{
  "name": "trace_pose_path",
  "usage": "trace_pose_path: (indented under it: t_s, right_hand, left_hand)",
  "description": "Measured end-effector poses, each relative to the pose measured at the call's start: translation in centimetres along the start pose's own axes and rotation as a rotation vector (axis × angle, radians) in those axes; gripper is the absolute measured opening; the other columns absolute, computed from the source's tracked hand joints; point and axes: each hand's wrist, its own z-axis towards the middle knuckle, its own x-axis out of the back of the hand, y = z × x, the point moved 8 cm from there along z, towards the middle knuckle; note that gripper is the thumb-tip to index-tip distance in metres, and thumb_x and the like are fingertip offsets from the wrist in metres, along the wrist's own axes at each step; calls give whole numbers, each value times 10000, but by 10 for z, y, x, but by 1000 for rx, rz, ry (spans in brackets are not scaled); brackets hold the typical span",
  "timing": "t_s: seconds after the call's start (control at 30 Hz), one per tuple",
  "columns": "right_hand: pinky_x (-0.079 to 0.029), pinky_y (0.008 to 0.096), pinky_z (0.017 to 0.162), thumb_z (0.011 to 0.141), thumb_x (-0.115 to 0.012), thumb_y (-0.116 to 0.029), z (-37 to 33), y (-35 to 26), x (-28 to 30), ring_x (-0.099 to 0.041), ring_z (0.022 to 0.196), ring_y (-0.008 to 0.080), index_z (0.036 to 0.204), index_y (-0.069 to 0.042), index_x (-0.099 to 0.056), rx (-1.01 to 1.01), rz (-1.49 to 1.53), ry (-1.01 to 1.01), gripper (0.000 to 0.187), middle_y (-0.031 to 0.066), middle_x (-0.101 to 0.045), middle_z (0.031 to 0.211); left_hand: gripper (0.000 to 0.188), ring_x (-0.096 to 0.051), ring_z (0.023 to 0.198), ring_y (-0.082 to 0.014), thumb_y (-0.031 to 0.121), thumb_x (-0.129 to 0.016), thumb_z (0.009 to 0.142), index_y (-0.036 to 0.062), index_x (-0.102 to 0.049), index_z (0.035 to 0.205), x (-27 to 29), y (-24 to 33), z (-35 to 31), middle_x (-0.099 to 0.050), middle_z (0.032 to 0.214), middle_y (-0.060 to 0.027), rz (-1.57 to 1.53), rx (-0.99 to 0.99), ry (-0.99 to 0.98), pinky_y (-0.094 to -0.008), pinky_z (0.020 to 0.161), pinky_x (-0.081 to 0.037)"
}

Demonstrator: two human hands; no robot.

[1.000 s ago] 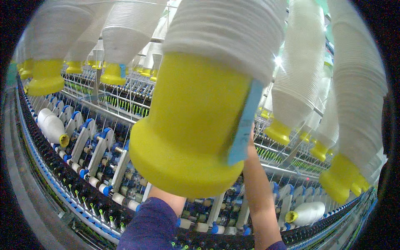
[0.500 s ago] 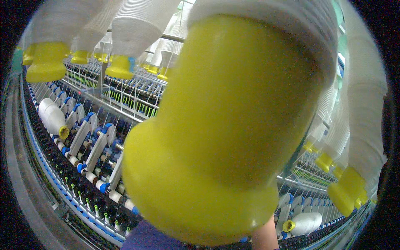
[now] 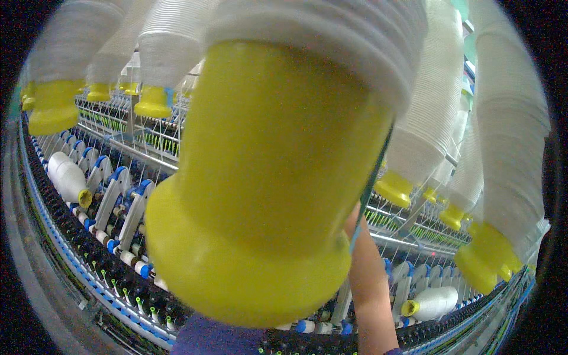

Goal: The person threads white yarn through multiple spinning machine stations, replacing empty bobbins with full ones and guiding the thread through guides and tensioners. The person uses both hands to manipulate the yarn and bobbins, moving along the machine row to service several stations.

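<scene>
A large bobbin hangs right in front of me, its yellow tube end (image 3: 254,177) filling the middle of the head view, with white roving (image 3: 319,35) wound above. My right forearm rises from the lower edge to behind this tube's right side. Only a small part of my right hand (image 3: 354,221) shows there; its fingers are hidden, so I cannot make out a grip. A thin dark greenish strand (image 3: 377,160) runs down the tube's right side near that hand. At the lower left is a purple sleeve (image 3: 219,336); my left hand is hidden behind the tube.
More roving bobbins (image 3: 171,47) with yellow ends hang left and right. Below runs a spinning frame with white-and-blue arms (image 3: 112,201), rollers and several green-tipped spindles (image 3: 139,305). White bobbins lie on it at left (image 3: 67,174) and right (image 3: 436,302). A metal rail (image 3: 127,145) crosses behind.
The near bobbin has shifted left in the view and now uncovers more of my right forearm and part of the hand. More hanging bobbins show at right.
</scene>
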Motion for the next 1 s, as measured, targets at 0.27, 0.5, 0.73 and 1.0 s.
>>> trace_pose_path:
  t_s: [0.27, 0.5, 0.73, 1.0]
  right_hand:
    - [-519, 376, 678, 954, -481, -473, -74, 13, 30, -616, 803, 279, 1210, 14, -418, -150, -611, 338, 554, 197, -549, 1037]
    - [-448, 269, 569, 991, -450, -383, -92, -8, -36, -575, 674, 123, 921, -44, -598, 76, -943, 244, 377, 37, -621, 795]
    - [-364, 286, 512, 939, -573, -378, -102, -91, -111, -439, 606, 106, 979, -68, -606, 609, -1116, 73, 314, -29, -474, 690]
    - [-516, 380, 651, 887, -570, -396, -58, -24, -72, -663, 683, 298, 831, -62, -711, 310, -2223, -224, 367, 164, -669, 738]
  left_hand:
    - [248, -649, 894, -226, 15, -601, 873, -9, -542, 1112, 28, 34, -82, -635, 1054, -178, -1408, 424, -301, -318, 836, -513]
    - [247, -668, 871, -213, 140, -612, 885, -16, -554, 1069, 45, 43, -85, -646, 939, -120, -823, 391, -203, -288, 702, -560]
    - [756, -679, 825, -271, 244, -558, 901, -99, -96, 1390, 105, 47, -165, -640, 980, -214, -92, 345, -479, -340, 603, -550]
    - [346, -554, 679, -180, 254, -548, 925, -59, -510, 1068, 177, -74, -378, -574, 854, -142, -151, 1067, -859, -301, 595, -461]
